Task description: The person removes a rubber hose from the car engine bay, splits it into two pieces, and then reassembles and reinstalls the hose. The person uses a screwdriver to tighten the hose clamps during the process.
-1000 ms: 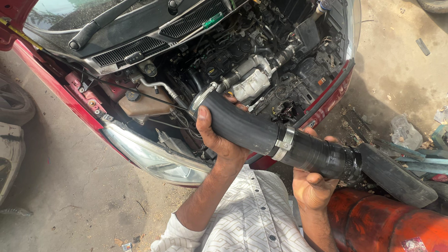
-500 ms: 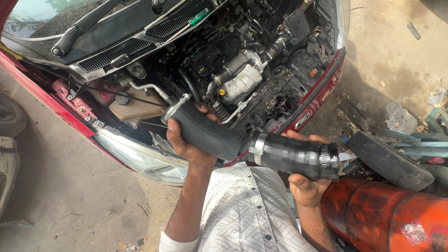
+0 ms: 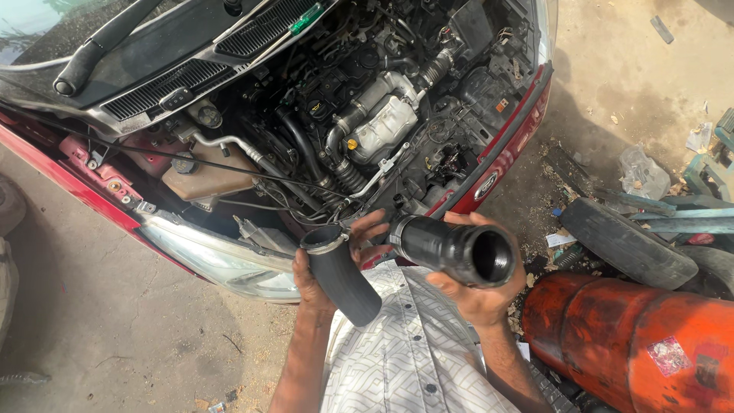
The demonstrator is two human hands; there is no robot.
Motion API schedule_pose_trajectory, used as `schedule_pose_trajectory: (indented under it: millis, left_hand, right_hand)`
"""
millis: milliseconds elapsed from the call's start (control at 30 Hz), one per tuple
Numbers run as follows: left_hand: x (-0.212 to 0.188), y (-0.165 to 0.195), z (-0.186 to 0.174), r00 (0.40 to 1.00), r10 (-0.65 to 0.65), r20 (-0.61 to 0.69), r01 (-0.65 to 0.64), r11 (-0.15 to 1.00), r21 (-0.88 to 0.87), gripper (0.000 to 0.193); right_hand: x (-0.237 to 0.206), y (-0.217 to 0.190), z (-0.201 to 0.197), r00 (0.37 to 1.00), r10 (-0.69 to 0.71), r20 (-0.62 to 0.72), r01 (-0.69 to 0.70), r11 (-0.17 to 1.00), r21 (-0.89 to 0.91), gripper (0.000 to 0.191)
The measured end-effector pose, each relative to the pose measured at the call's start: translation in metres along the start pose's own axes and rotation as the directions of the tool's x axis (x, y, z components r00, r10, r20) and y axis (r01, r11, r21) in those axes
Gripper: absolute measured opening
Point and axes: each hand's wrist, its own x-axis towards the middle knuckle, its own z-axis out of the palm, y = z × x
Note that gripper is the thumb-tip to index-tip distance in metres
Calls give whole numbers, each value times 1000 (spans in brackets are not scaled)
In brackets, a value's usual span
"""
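We are gripping a bent black rubber hose (image 3: 397,260), left hand (image 3: 317,279) and right hand (image 3: 478,294) wrapped around it; it looks light, flexible, best held mid-body.

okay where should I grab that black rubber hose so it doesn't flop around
Probably at both stiff ends, from underneath, as now: the left hand cups the black rubber hose below its clamped end, the right hand under the wide open mouth, since the middle bends sharply.

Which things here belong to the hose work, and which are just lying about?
In hand:
- left hand grips the smooth black hose
- right hand holds the wide black hose piece
- open engine bay

Lying about:
- orange cylinder
- worn tyre piece
- plastic litter
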Motion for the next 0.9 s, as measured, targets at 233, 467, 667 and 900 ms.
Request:
schedule_pose_trajectory:
  millis: [233, 467, 667, 900]
  left_hand:
    - [14, -2, 25, 982, -2, 190, 35, 985, -171, 82]
    - [28, 10, 48, 979, -141, 150, 158, 981, -115, 89]
    - [33, 12, 58, 982, -138, 128, 142, 990, -23, 86]
    - [33, 8, 50, 978, -189, 82, 191, 982, -6, 87]
  right_hand:
    - [-1, 38, 2, 798, 563, 215, -456, 332, 826, 80]
    - [-8, 73, -4, 613, 729, 303, -380, -64, 923, 72]
    - [-12, 74, 2, 598, 740, 308, -399, -58, 915, 74]
    - [1, 60, 11, 627, 679, 381, -530, 13, 848, 80]
